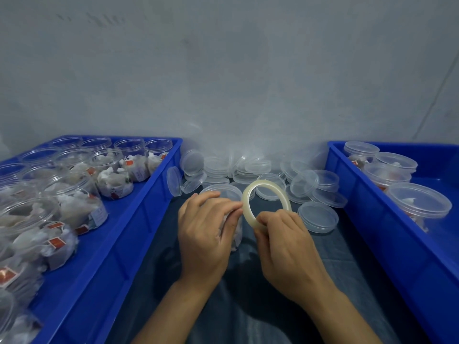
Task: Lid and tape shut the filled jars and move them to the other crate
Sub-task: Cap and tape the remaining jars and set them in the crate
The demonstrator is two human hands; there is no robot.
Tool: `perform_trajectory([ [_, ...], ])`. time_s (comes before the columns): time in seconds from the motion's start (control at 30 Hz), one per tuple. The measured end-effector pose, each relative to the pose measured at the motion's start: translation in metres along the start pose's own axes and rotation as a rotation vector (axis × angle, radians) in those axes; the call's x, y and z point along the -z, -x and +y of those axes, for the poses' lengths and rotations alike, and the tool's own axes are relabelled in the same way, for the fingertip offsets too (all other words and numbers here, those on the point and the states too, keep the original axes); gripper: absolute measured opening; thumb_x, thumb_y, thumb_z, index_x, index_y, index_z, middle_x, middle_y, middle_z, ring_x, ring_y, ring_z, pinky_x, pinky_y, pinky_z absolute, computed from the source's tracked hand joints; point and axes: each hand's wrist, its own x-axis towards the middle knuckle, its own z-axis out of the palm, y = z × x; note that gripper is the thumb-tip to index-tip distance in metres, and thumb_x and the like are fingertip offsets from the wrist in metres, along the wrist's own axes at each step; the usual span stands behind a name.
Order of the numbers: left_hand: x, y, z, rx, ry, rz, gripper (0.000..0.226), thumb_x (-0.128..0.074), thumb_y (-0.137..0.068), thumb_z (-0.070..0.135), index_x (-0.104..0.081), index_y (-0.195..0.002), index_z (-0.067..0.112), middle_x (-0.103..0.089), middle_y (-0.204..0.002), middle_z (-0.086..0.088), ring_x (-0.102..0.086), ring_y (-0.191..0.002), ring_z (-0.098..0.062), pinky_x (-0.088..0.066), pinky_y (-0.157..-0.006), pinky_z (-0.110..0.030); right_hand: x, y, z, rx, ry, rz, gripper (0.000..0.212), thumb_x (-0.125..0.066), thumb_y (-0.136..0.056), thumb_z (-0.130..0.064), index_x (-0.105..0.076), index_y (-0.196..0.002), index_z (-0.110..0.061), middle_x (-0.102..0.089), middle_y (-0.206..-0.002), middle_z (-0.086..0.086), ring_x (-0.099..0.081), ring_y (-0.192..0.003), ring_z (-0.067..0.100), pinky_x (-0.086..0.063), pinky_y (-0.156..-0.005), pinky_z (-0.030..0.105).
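Observation:
A clear lidded jar (224, 192) filled with white sachets stands on the dark cloth between two blue crates. My left hand (206, 229) wraps around its side, fingertips near the lid's edge. My right hand (285, 242) grips a pale, thin roll of tape (248, 194) by its lower rim, holding the roll upright right beside the jar's lid. The left crate (139, 209) holds several open, filled jars (79, 207). The right crate (360, 214) holds several lidded jars (419, 202).
A heap of loose clear lids (318, 217) lies on the cloth behind and right of my hands, against the grey wall. The crates' walls flank my hands closely on both sides.

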Motion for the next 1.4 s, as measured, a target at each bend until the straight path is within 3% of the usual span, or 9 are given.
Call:
perform_trajectory([
  [0.3, -0.002, -0.001, 0.003, 0.000, -0.027, -0.017, 0.013, -0.064, -0.103, 0.026, -0.071, -0.097, 0.017, -0.069, -0.103, 0.007, -0.062, -0.107, -0.016, -0.048, -0.095, -0.044, -0.003, 0.001, -0.002, -0.010, -0.009, 0.018, 0.004, -0.063, -0.095, -0.008, -0.061, -0.098, -0.010, -0.052, -0.083, -0.002, -0.043, -0.076, 0.018, -0.041, -0.076, 0.030],
  [0.57, -0.004, -0.002, 0.006, -0.048, -0.041, -0.045, 0.014, -0.060, -0.102, 0.025, -0.068, -0.095, 0.018, -0.067, -0.103, 0.008, -0.060, -0.104, -0.018, -0.043, -0.094, -0.035, -0.004, 0.001, -0.004, -0.097, 0.057, 0.071, 0.007, -0.055, -0.100, -0.018, -0.060, -0.101, -0.012, -0.057, -0.084, -0.003, -0.051, -0.074, 0.020, -0.041, -0.077, 0.031],
  [0.73, -0.005, -0.002, 0.009, -0.082, -0.038, -0.068, 0.010, -0.065, -0.097, 0.023, -0.067, -0.090, 0.016, -0.066, -0.100, 0.006, -0.061, -0.103, -0.019, -0.041, -0.093, -0.032, -0.006, 0.000, -0.009, -0.224, 0.061, 0.069, 0.026, -0.066, -0.096, -0.010, -0.059, -0.121, -0.012, -0.064, -0.081, -0.006, -0.049, -0.076, 0.015, -0.038, -0.071, 0.030],
  [0.83, -0.005, -0.001, 0.011, -0.106, -0.029, -0.083, 0.008, -0.067, -0.093, 0.021, -0.068, -0.089, 0.015, -0.066, -0.099, 0.005, -0.061, -0.105, -0.018, -0.042, -0.097, -0.033, -0.004, 0.000, -0.011, -0.300, 0.036, 0.027, 0.038, -0.058, -0.100, -0.023, -0.049, -0.137, -0.017, -0.062, -0.075, -0.008, -0.058, -0.069, 0.022, -0.044, -0.062, 0.037],
  [0.9, -0.005, 0.000, 0.012, -0.133, -0.017, -0.100, 0.008, -0.068, -0.093, 0.022, -0.068, -0.088, 0.015, -0.067, -0.097, 0.007, -0.061, -0.108, -0.017, -0.043, -0.100, -0.037, -0.004, 0.001, -0.008, -0.348, 0.043, -0.009, 0.045, -0.049, -0.101, -0.032, -0.040, -0.145, -0.023, -0.063, -0.074, -0.007, -0.062, -0.064, 0.026, -0.049, -0.057, 0.042],
  [1.0, -0.006, 0.002, 0.012, -0.154, -0.008, -0.135, 0.009, -0.068, -0.094, 0.022, -0.066, -0.087, 0.016, -0.067, -0.094, 0.009, -0.063, -0.109, -0.016, -0.044, -0.104, -0.048, -0.002, 0.002, -0.005, -0.359, 0.089, -0.032, 0.054, -0.054, -0.102, -0.028, -0.037, -0.154, -0.030, -0.068, -0.074, -0.006, -0.064, -0.060, 0.029, -0.052, -0.054, 0.046],
  [1.2, -0.004, -0.001, 0.006, -0.110, -0.050, -0.088, 0.004, -0.066, -0.095, 0.022, -0.066, -0.093, 0.019, -0.063, -0.100, 0.008, -0.059, -0.108, -0.016, -0.040, -0.101, -0.031, 0.001, 0.003, 0.001, -0.267, 0.043, -0.005, 0.021, -0.056, -0.105, -0.027, -0.058, -0.121, -0.041, -0.059, -0.076, -0.011, -0.056, -0.062, 0.019, -0.046, -0.053, 0.038],
  [1.33, -0.005, 0.001, 0.007, -0.088, -0.033, -0.086, 0.009, -0.067, -0.095, 0.024, -0.070, -0.101, 0.018, -0.064, -0.112, 0.006, -0.056, -0.117, -0.016, -0.043, -0.102, -0.036, -0.001, 0.005, 0.004, -0.261, 0.031, 0.025, 0.009, -0.056, -0.102, -0.032, -0.058, -0.109, -0.036, -0.044, -0.066, -0.023, -0.044, -0.060, 0.015, -0.041, -0.051, 0.035],
  [1.4, -0.004, 0.002, 0.006, -0.071, -0.031, -0.075, 0.019, -0.070, -0.093, 0.024, -0.071, -0.111, 0.016, -0.063, -0.123, 0.003, -0.053, -0.125, -0.018, -0.045, -0.104, -0.039, -0.001, 0.005, 0.003, -0.269, 0.027, 0.027, 0.007, -0.054, -0.102, -0.037, -0.058, -0.108, -0.035, -0.042, -0.060, -0.019, -0.042, -0.056, 0.015, -0.043, -0.049, 0.036],
])
